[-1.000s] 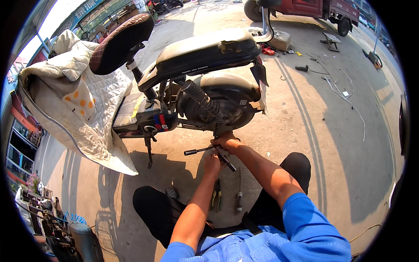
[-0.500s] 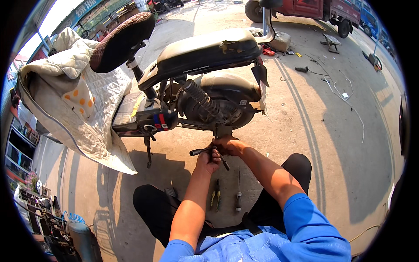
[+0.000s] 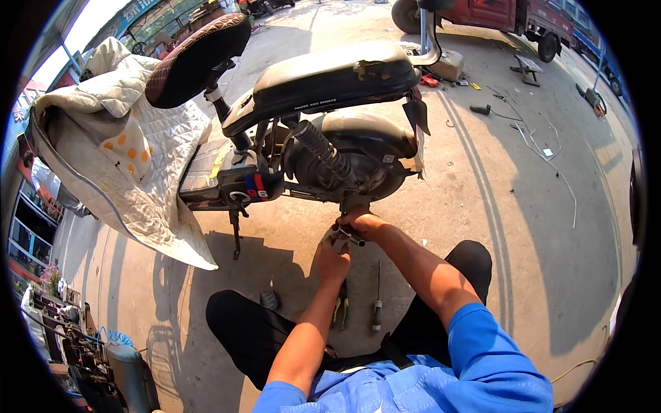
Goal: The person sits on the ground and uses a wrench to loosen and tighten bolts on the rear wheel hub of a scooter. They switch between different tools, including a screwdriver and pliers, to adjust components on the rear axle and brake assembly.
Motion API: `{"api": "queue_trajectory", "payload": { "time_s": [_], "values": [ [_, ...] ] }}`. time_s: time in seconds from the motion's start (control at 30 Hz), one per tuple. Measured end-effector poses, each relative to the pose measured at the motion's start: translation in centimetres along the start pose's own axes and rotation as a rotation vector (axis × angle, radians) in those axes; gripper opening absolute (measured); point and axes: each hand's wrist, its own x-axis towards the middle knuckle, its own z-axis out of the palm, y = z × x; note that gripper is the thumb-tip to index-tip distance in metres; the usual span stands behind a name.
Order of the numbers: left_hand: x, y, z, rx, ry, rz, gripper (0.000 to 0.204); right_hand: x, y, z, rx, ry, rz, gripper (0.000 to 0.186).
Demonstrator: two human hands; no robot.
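An electric scooter (image 3: 330, 77) stands in front of me, its rear wheel (image 3: 375, 175) facing my hands. Just below the hub and the shock absorber (image 3: 322, 153) is a dark metal three-way socket wrench (image 3: 354, 238). My left hand (image 3: 333, 260) is closed around one of its arms. Close to the hub, my right hand (image 3: 362, 221) is closed about the wrench's upper part; its fingertips are partly hidden. The end of the wrench toward the wheel cannot be made out. Between my knees lie pliers (image 3: 341, 313) and a long screwdriver (image 3: 377, 316).
A quilted cover (image 3: 165, 138) drapes over the scooter's front at left. The kickstand (image 3: 236, 234) hangs down beside it. Cables (image 3: 533, 141) and a small stool (image 3: 527, 69) are on the ground at right. A red three-wheeled truck (image 3: 482, 17) stands behind.
My left hand has turned the wrench: the arm that pointed left no longer sticks out there. Its back now faces up. The right hand stays by the hub. The view has shifted slightly.
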Motion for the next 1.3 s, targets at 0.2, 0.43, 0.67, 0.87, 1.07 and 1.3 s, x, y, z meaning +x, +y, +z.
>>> {"api": "queue_trajectory", "payload": {
  "time_s": [0.2, 0.43, 0.67, 0.87, 1.07, 1.3],
  "values": [
    [1.2, -3.8, 1.4, -0.300, -0.270, -0.216, 0.022, -1.5, -0.4, 1.9, 0.248, -0.097, 0.071, 0.011],
    [1.3, -0.6, 0.2, -0.802, -0.512, -0.625, 0.033, -3.4, -2.0, 1.8, -0.502, 0.137, -0.066, 0.033],
    [1.5, 1.0, -0.4, -0.812, -0.507, -0.603, 0.031, -3.8, -1.9, 1.8, -0.532, 0.180, -0.121, 0.028],
    [3.0, 1.9, -1.0, -1.204, -0.442, -1.033, 0.021, -2.1, 0.0, 0.4, -0.208, 0.019, -0.029, 0.025],
    [3.2, 0.1, -1.2, -1.617, -0.581, -1.003, 0.020, -0.4, 0.7, -1.0, -0.299, -0.064, 0.002, 0.034],
    [2.3, -0.3, -2.3, -1.058, -0.388, -1.102, 0.022, -3.4, -1.4, 1.5, -0.711, 0.243, -0.219, 0.032]
  ]
}}
